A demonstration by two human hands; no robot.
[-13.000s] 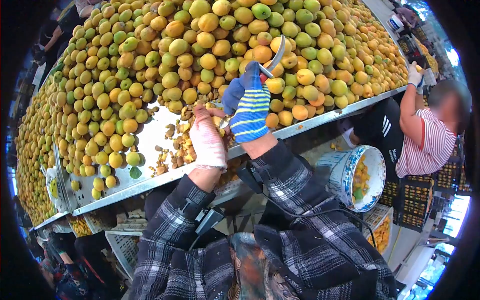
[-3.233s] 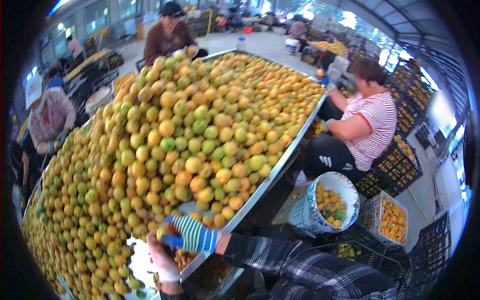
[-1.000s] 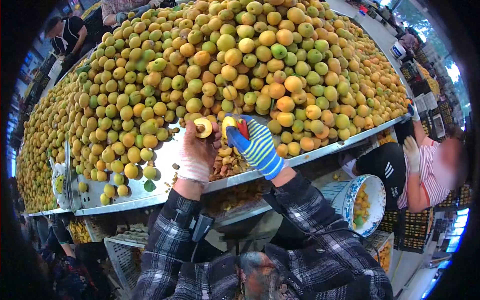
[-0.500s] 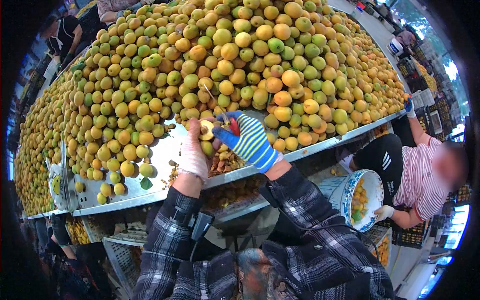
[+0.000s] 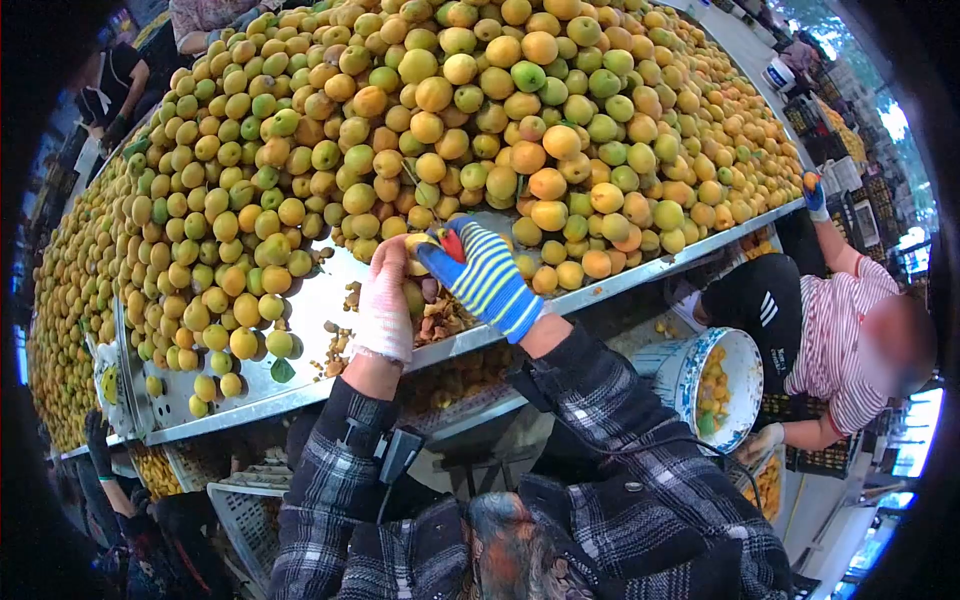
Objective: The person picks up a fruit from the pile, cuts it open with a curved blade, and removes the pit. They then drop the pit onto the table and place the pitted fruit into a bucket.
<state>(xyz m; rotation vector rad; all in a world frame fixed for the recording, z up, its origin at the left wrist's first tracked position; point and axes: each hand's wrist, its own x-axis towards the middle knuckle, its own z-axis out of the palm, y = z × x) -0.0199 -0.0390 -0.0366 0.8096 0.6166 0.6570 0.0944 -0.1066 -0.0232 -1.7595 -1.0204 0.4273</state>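
My left hand (image 5: 383, 305), in a pale pink glove with bare fingertips, is closed around a fruit (image 5: 412, 295), partly hidden behind the fingers. My right hand (image 5: 490, 280), in a blue and yellow striped glove, grips a red-handled knife (image 5: 453, 245). Its thin blade points up toward the heaped fruit (image 5: 500, 120). Between the two hands, whose fingertips meet, a bit of yellow fruit (image 5: 415, 243) shows. Under them, brown scraps (image 5: 440, 318) lie at the edge of the metal table (image 5: 320, 295).
A blue and white bucket (image 5: 683, 385) with fruit pieces stands right of my arm. Beyond it sits a co-worker in a striped shirt (image 5: 835, 325), one gloved hand holding a fruit (image 5: 810, 182). A white crate (image 5: 245, 515) is at lower left. Other people work at far left.
The view has shifted slightly. The pale cut face of the fruit in my left hand no longer shows, and my fingertips have closed together over it. An orange fruit now shows in the co-worker's raised hand.
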